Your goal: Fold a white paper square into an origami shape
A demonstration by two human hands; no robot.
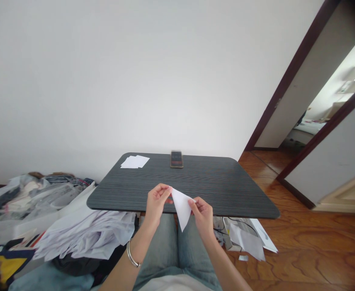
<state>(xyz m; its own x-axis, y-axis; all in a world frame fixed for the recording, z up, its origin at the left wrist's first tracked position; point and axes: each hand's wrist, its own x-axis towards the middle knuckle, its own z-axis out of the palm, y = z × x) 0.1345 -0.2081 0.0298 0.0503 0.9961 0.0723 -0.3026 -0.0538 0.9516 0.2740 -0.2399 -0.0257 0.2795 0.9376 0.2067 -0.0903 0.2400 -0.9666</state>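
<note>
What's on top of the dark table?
White sheets, far left; a dark device, far middle. The left hand, right hand and held paper hide part of the tabletop.

head-worn view, facing forward, angled down at table [219, 182]

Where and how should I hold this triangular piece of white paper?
Probably pinch the triangular piece of white paper by its two upper corners, left hand coming from the left, right hand from the right. It looks thin and flat, so a light pinch suits it; those corners face either hand, while the third points down.
</note>
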